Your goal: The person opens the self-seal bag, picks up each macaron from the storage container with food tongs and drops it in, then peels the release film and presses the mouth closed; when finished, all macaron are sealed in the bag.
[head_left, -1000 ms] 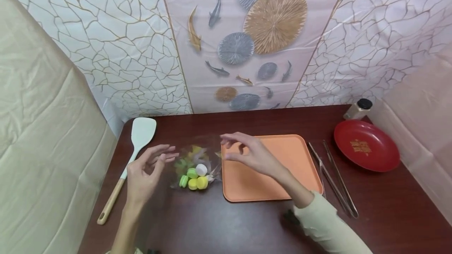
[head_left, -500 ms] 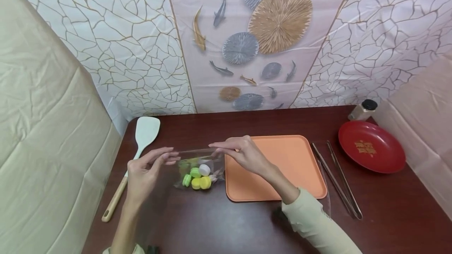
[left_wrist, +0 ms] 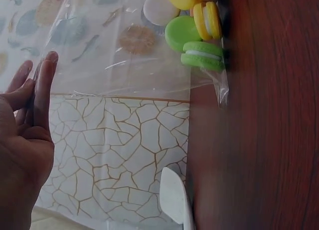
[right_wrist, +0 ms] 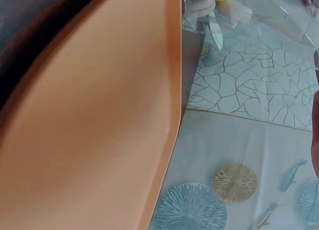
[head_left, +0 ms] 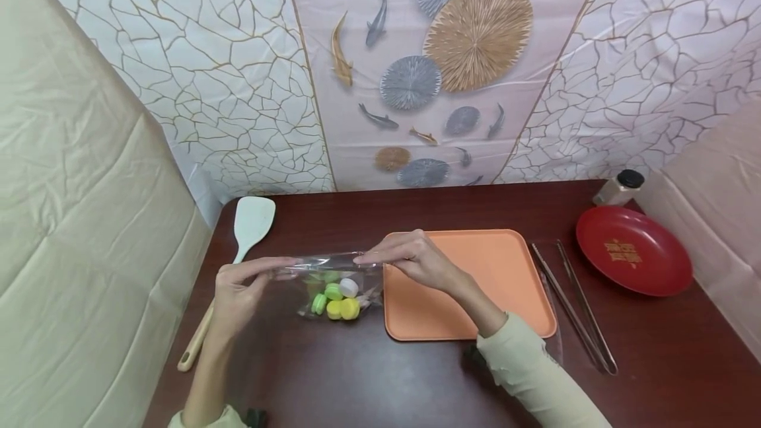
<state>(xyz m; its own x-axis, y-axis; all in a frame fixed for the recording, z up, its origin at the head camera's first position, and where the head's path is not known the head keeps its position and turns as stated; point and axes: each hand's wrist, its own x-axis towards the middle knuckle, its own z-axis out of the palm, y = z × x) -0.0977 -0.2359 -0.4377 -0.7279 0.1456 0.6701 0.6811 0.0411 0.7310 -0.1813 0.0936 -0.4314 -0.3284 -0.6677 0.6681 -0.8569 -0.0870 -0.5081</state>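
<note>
A clear plastic bag [head_left: 321, 261] holds several macarons, among them green ones [head_left: 333, 292], yellow ones [head_left: 349, 309] and a white one [head_left: 348, 287]. My left hand [head_left: 234, 292] pinches the left end of the bag's top edge between thumb and straight fingers. At the other end, my right hand [head_left: 419, 261] pinches that edge, above the orange tray's left side. The left wrist view shows the film stretched beyond the fingers [left_wrist: 46, 85], with the green macarons [left_wrist: 202, 56] low in the bag. Only part of the right hand [right_wrist: 316, 130] enters the right wrist view.
An orange tray [head_left: 475, 283] lies right of the bag. Beyond it are metal tongs [head_left: 573, 309], a red plate [head_left: 633, 276] and a black-lidded jar [head_left: 618, 189]. A white spatula [head_left: 252, 223] with a wooden handle lies at left, partly behind the left forearm.
Both hands have come down onto the bag's top edge, their fingers closing on it. The edge is now drawn straight between them. The head view has shifted slightly.
</note>
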